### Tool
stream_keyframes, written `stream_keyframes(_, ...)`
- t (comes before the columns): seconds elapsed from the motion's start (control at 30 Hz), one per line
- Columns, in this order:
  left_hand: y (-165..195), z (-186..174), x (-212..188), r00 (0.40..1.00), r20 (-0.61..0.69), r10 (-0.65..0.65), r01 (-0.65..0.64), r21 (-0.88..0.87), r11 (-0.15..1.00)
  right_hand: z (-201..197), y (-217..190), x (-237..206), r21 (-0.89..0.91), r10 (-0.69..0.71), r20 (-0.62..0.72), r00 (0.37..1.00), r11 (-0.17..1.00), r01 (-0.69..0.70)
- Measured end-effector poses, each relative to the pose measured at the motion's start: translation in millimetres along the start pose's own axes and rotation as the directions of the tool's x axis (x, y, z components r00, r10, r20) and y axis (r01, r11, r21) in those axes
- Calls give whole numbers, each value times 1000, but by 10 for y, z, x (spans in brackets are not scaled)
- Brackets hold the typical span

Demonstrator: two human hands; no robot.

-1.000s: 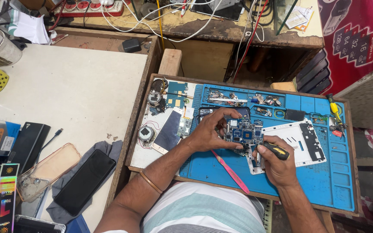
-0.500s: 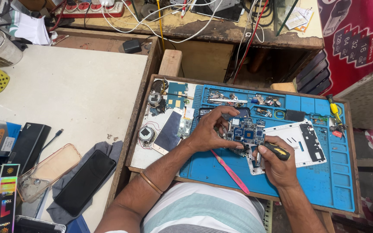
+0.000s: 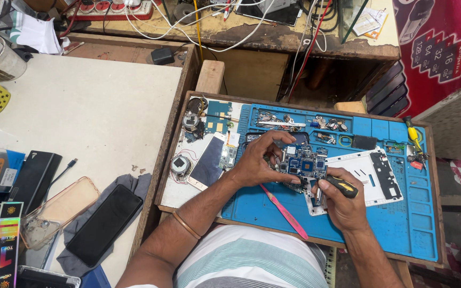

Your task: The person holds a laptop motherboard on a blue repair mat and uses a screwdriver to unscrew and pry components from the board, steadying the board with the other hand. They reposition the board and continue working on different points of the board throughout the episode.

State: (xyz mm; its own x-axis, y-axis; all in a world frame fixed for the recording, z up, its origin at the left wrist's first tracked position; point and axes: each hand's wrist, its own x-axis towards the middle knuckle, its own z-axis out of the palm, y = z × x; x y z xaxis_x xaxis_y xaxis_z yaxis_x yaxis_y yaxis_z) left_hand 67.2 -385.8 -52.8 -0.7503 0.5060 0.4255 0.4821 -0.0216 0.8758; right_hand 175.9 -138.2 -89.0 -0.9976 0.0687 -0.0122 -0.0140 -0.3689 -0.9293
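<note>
- The screwdriver (image 3: 340, 186) tip is hidden behind the right hand (image 3: 342, 205), so I cannot tell what it touches; only its black and yellow handle shows.
- The left hand's (image 3: 257, 162) fingertips cover the left edge of the board (image 3: 302, 165), and whatever small part lies under them is too tiny to make out.
- The person's head and lower body are cut off at the bottom of the frame; only forearms and a striped shirt (image 3: 246, 261) show.
- The board is blue, crowded with small metal shields and chips, and lies at the centre of the frame on the blue mat (image 3: 401, 229), touching a white frame (image 3: 369, 178) to its right.
- The right hand is closed in a fist round the screwdriver handle; the left hand is bent, fingers pressed down on the board, pinning it rather than lifting it.
- A pink pry tool (image 3: 284, 210) lies slantwise on the mat just below the hands.
- The mat's moulded compartments along its upper edge hold loose screws, small metal parts and a dark module (image 3: 364, 142).
- The wooden tray (image 3: 198, 98) carries the mat, and in its left part a phone screen (image 3: 208, 162) and round parts.
- Lower left of the frame, a dark phone (image 3: 105, 224) rests on a grey cloth (image 3: 134, 186).
</note>
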Motion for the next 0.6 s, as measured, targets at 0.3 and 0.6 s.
stream_keyframes(0.3,-7,3,-15,999,35,10,-11,34,999,2,-4,-1,5,-6,15,1000,1000,6)
stream_keyframes(0.6,-56,15,-18,997,72,-34,33,7,999,-15,5,3,3,10,12,1000,1000,-10)
